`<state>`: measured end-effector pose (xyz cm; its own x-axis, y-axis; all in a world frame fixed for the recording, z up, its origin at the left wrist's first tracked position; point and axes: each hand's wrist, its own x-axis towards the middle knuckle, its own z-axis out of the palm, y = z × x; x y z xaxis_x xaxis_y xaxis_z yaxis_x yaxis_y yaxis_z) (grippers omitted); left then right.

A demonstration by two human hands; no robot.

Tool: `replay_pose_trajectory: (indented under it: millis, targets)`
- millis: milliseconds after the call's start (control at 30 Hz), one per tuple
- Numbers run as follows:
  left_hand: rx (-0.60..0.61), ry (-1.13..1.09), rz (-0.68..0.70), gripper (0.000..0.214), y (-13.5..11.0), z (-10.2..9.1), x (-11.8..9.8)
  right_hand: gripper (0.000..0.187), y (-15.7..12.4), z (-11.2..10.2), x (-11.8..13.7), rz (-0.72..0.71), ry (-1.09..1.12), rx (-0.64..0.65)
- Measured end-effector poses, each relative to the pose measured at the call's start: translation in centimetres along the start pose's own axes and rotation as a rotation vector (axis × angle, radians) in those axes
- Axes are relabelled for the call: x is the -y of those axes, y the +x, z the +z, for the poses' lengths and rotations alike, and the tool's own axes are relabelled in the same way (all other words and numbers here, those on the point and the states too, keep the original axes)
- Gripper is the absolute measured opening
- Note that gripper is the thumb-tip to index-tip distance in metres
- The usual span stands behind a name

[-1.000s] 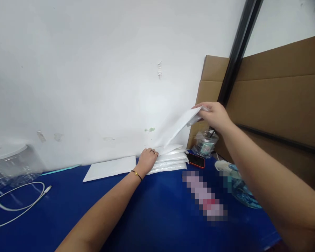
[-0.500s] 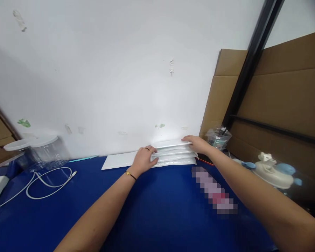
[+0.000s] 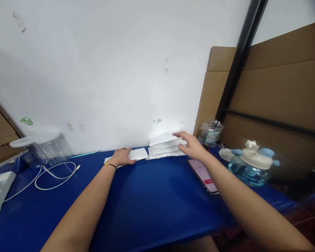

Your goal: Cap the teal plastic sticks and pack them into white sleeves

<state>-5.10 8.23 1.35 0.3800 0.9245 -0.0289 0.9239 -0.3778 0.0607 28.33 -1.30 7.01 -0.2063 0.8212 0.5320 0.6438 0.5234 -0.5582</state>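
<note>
My left hand [image 3: 121,157] is over a flat white packet [image 3: 139,154] on the table by the wall, thumb along its near edge and fingers across the top. Part of another white piece shows beneath that hand, at its left side. Just to the right lies a stack of several white packets [image 3: 164,146], its top ones slightly askew. At the stack's right end my right hand [image 3: 192,146] is held with thumb and fingers apart, the fingertips at the top packet's edge. Whether they touch it I cannot tell.
On the blue table [image 3: 147,203], a phone [image 3: 202,173] lies under my right forearm. A lidded drink bottle [image 3: 252,166] and a plastic cup [image 3: 210,133] stand right. To the left are clear containers [image 3: 48,148], a white cable [image 3: 55,187] and a white device [image 3: 1,192].
My left hand has moved left from the stack, and a white packet now lies under it. My right hand stays near the stack's right end. The view has shifted slightly.
</note>
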Motion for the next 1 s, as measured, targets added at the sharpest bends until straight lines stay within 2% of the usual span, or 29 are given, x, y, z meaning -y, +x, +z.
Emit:
replay_pose_trajectory:
  millis: [100,167,200,267,333,400,500,567,633,733,833,933,1000]
  targets:
    - [0.016,-0.085,0.063,0.063,-2.6,-0.8,-1.1,0.038,-2.0,4.6,1.2,0.299,0.480,0.025]
    - [-0.078,-0.167,0.122,0.059,-4.4,-0.9,-2.3,0.042,-2.8,7.4,1.6,0.543,0.842,0.029]
    - [-0.129,-0.213,0.158,0.058,-5.3,-0.9,-3.0,0.040,-3.1,8.5,1.8,0.644,1.020,0.084]
    - [-0.184,-0.302,0.242,0.059,-6.8,-0.7,-4.8,0.034,-3.6,9.9,2.0,0.760,1.307,0.242]
    - [-0.185,-0.363,0.291,0.061,-8.0,-0.4,-6.8,0.027,-4.1,10.2,2.1,0.763,1.468,0.328]
    - [-0.193,-0.355,0.328,0.073,-8.8,0.0,-8.4,0.024,-4.6,9.9,2.0,0.720,1.488,0.303]
    - [-0.194,-0.205,0.316,0.090,-9.4,0.5,-10.0,0.027,-5.1,9.3,1.6,0.648,1.298,0.107]
    - [-0.196,-0.086,0.249,0.084,-9.4,0.6,-10.5,0.031,-5.1,9.1,1.2,0.592,1.140,-0.094]
    - [-0.205,0.003,0.197,0.077,-9.3,0.3,-10.6,0.033,-5.0,8.9,0.8,0.547,1.079,-0.216]
    - [-0.219,0.093,0.182,0.076,-9.1,-1.3,-10.6,0.026,-4.6,8.7,0.2,0.558,1.183,-0.260]
    - [-0.221,0.194,0.226,0.077,-8.8,-4.3,-10.9,0.020,-4.4,8.7,-0.3,0.737,1.382,-0.299]
    - [-0.236,0.301,0.303,0.072,-8.1,-7.6,-12.3,0.032,-4.3,9.1,-0.3,0.912,1.581,-0.206]
    - [-0.230,0.337,0.319,0.065,-7.6,-9.2,-13.8,0.035,-4.3,9.4,0.1,0.937,1.683,-0.160]
